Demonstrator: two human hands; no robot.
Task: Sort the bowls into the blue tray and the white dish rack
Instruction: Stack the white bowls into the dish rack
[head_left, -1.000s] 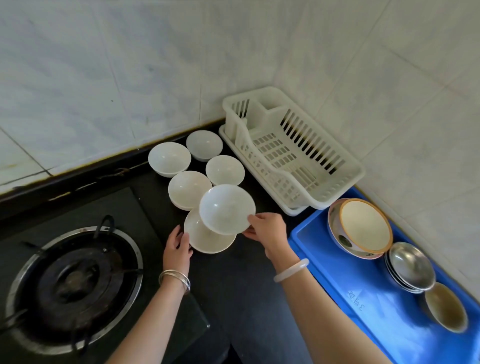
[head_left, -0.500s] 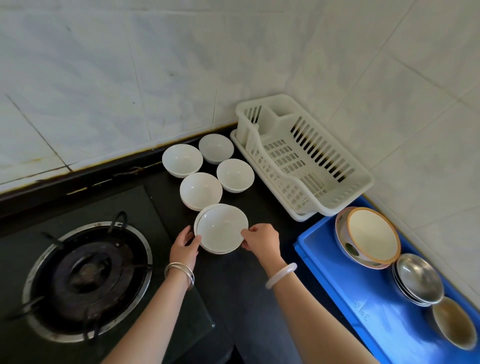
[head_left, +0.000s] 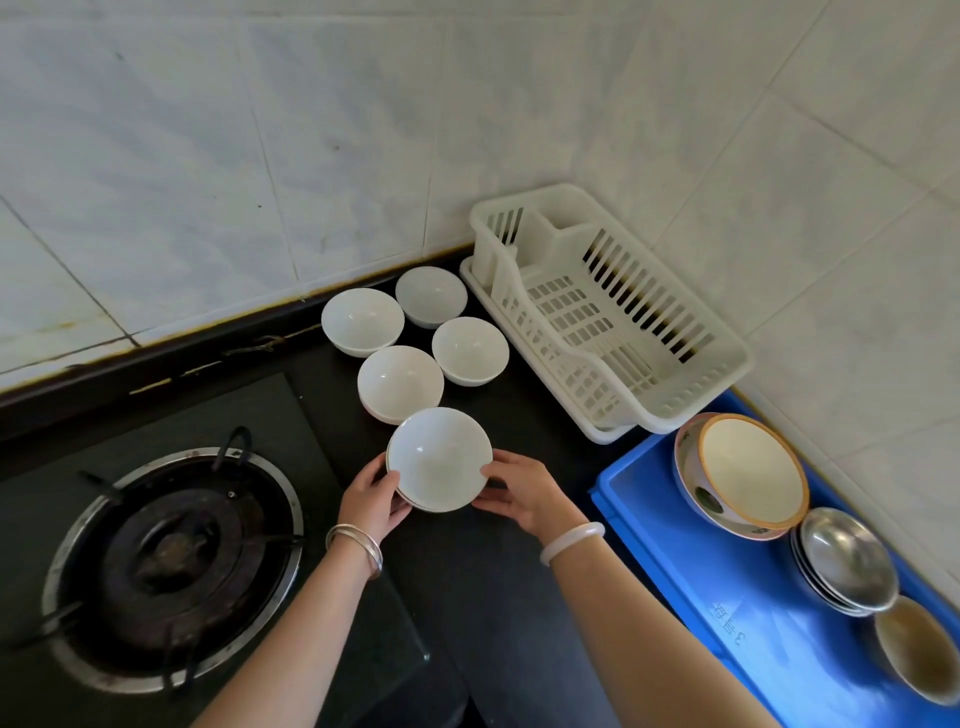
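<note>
Head view, low centre: the left hand (head_left: 375, 503) and right hand (head_left: 522, 493) clasp opposite rims of the stacked white bowls (head_left: 439, 458) on the dark worktop (head_left: 483, 582), fingers curled, likely steadying the nest to carry it as one. Beyond, four single white bowls (head_left: 400, 383) wait. Farther right, the white dish rack (head_left: 613, 312) sits bare; the blue tray (head_left: 727, 613) holds patterned and metal bowls, its lowest bowl cut off by the frame. How many bowls are stacked is unclear.
</note>
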